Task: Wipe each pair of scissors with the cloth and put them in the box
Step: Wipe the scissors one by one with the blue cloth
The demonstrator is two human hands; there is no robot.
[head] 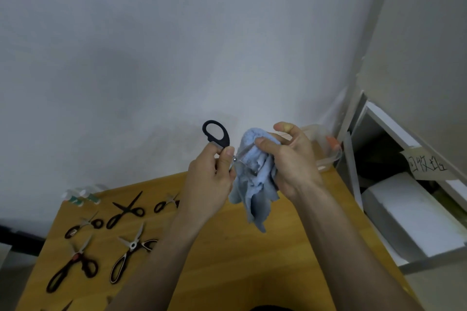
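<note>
Surface (252, 260): wooden, filling the lower centre of the frame, both forearms reaching up across it.

Scissors waiting (126, 212): six or so pairs lie spread over the lower left of the surface, apart from one another, mostly dark-handled; one large pair (131, 247) lies open with pale blades. Judged still unwiped.

Small bottles (80, 197): a blurred cluster at the far left edge of the surface.

Left hand (209, 184): centre of the frame, raised above the surface. Its fingers (228, 156) and thumb pinch the black scissors (217, 135) just above the pivot, one handle loop standing up and clear.

Right hand (290, 159): just right of the left hand, fingers curled round the blue cloth (252, 179) and pressing it onto the blade, which runs into the folds. The rest of the cloth hangs loose below.

Step in hand: wiping this pair. Judged best done by keeping the left pinch firm at the pivot, cloth folded thick over both faces, and drawing from pivot towards tip, never against the edge.

Box (326, 151): a clear container at the far right corner of the surface, partly hidden behind the right hand; contents cannot be told.

Shelf unit (404, 184): right edge of the frame, with a handwritten label.
</note>
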